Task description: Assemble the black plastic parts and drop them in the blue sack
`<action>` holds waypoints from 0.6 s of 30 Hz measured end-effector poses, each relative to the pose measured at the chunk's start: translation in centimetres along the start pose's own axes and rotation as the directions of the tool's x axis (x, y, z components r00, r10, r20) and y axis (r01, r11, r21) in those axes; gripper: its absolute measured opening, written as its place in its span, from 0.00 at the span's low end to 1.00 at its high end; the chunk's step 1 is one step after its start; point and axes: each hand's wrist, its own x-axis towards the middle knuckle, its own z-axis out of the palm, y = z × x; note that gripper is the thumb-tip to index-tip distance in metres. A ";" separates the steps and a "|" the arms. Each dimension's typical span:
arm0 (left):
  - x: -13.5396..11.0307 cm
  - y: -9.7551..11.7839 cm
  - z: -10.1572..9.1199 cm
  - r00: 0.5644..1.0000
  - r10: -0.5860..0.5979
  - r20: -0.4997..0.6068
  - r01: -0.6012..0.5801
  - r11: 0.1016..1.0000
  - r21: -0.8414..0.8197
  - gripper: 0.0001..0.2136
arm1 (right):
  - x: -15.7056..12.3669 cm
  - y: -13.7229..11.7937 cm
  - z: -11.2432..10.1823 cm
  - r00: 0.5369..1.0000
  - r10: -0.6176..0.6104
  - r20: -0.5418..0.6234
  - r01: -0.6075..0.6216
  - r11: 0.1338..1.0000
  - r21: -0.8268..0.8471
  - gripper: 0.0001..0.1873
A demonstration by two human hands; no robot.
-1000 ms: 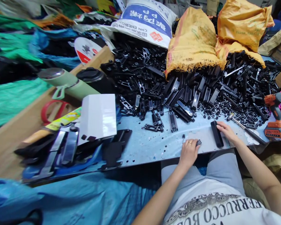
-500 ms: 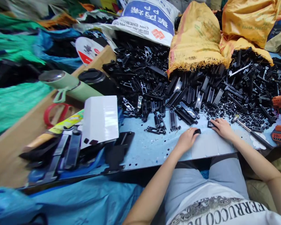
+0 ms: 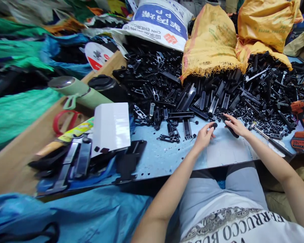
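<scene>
Left hand (image 3: 203, 137) pinches a small black knob (image 3: 214, 125). Right hand (image 3: 235, 125) grips a black bar (image 3: 230, 130) low over the blue table (image 3: 162, 155), beside the knob. Pieces not yet joined, I judge. The heap of black parts (image 3: 255, 91) is large and mostly unsorted.

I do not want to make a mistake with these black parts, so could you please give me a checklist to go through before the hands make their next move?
1. Left hand pinches the small black round piece at its fingertips: ok.
2. Right hand has its fingers on the long black plastic bar: ok.
3. Bare patch of the light blue tabletop lies just near side of both hands: ok.
4. Metal-headed hammer lies close by, right of the right hand: ok.
5. Orange cordless drill stands steady near the table's right end: cannot tell.
6. Round piece matches the bar: cannot tell.
</scene>
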 end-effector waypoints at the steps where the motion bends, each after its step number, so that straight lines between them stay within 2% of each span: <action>1: -1.4 0.1 0.7 1.000 -0.012 0.007 0.012 0.998 -0.055 0.22 | -1.1 -0.7 0.8 0.998 0.065 -0.007 -0.064 0.987 0.149 0.28; 4: -4.3 0.9 2.3 0.998 -0.018 -0.059 0.009 0.987 -0.161 0.25 | -3.8 -2.5 3.1 0.977 0.212 0.026 -0.202 0.882 0.427 0.31; 7: -5.5 2.1 2.9 0.986 0.078 -0.144 -0.088 0.994 -0.067 0.21 | -5.2 -3.5 3.8 0.976 0.214 0.039 -0.206 0.854 0.477 0.32; 9: -5.9 2.8 2.7 0.964 0.214 -0.155 -0.203 0.976 0.082 0.17 | -5.7 -3.9 3.4 0.987 0.152 0.056 -0.162 0.902 0.400 0.32; 12: -6.5 3.7 1.9 0.923 0.376 -0.081 -0.346 0.905 0.249 0.15 | -6.0 -4.3 2.2 0.995 0.034 0.089 -0.050 0.980 0.193 0.30; 15: -7.2 4.0 1.5 0.903 0.430 -0.011 -0.406 0.860 0.309 0.16 | -6.3 -4.8 1.1 0.991 -0.117 0.070 0.118 0.993 -0.010 0.28; 18: -7.6 4.1 2.1 0.890 0.453 -0.040 -0.408 0.835 0.370 0.16 | -6.5 -5.1 1.0 0.974 -0.214 0.070 0.222 0.966 -0.133 0.28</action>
